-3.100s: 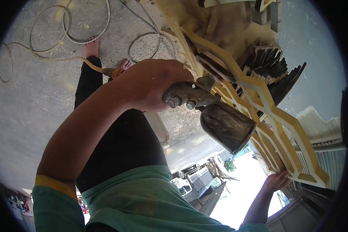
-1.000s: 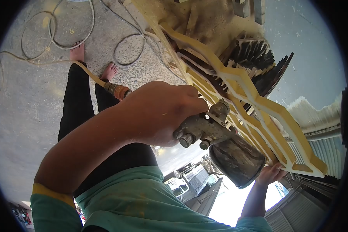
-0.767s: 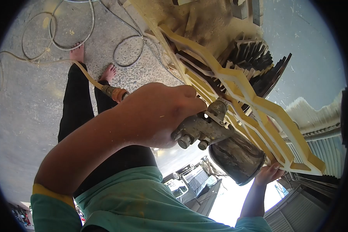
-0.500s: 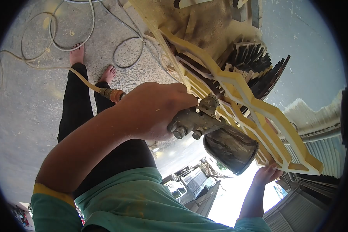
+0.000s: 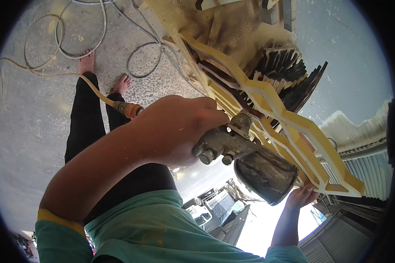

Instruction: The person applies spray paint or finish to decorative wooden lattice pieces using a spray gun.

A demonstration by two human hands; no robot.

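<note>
My left hand (image 5: 175, 127) is wrapped round the handle of a worn metal spray gun (image 5: 226, 144). Below the gun's body hangs its dark, paint-stained cup (image 5: 265, 179). An air hose (image 5: 98, 93) joins the handle through an orange-and-metal coupling (image 5: 129, 108). Beside the gun stretches a long yellow frame (image 5: 289, 120) with angled, zigzag bars; parts of its inner faces look brown. My right hand (image 5: 302, 196) grips the frame near its lower right end, with fingers closed on the edge. The gun and cup hide part of the frame.
Looped hose (image 5: 59, 44) lies on the concrete floor (image 5: 39, 114) near my bare feet (image 5: 87, 61). Behind the frame are a paint-dusted board (image 5: 237, 30) and a stack of dark strips (image 5: 283, 65). A grey wall (image 5: 342, 65) and a parked truck (image 5: 219, 206) are also in view.
My left hand and the spray gun have shifted slightly right and down. The frame has moved very slightly left; my right hand stays on it.
</note>
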